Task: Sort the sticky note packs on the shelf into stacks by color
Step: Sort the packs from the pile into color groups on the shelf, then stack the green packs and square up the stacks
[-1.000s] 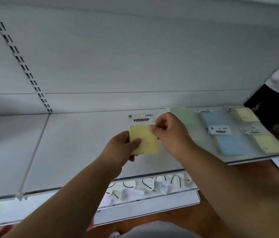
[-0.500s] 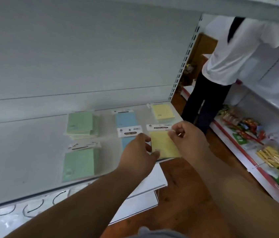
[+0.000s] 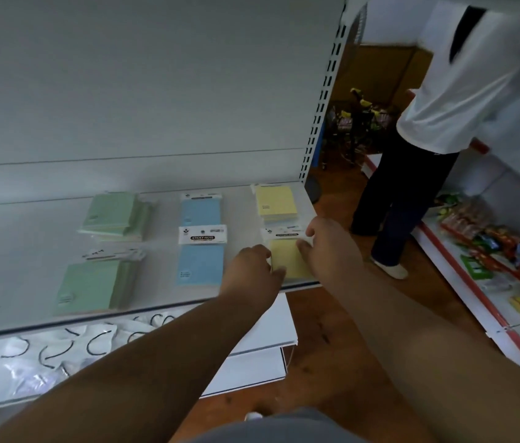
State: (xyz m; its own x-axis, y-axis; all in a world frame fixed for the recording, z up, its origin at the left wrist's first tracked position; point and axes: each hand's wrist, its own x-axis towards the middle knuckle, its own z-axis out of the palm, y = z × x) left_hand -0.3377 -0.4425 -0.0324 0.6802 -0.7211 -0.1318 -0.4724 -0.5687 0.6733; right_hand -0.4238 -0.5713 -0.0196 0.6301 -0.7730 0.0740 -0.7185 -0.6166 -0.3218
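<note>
Sticky note packs are sitting on a pale grey-white metal shelf w/ a plain white back panel and a slotted upright at its right end. Brown wooden floor is showing below, a second white shelf unit w/ colourful snack packets is running along the right, and a person in a white top and dark trousers is standing in the aisle.

The flat yellow sticky note pack w/ white header card is lying at the front right corner of the shelf, header pointing to the back panel, long axis running front-to-back. The left hand is touching its left edge w/ bent fingers; the right hand is pinching its top right by the header.

Just behind it, a yellow stack is resting near the back. Two light blue packs are lying end to end in the middle column, all same orientation, "STICKY NOTE" readable on the near header. Two pale green stacks are sitting to the left, slightly fanned, one behind the other.
</note>
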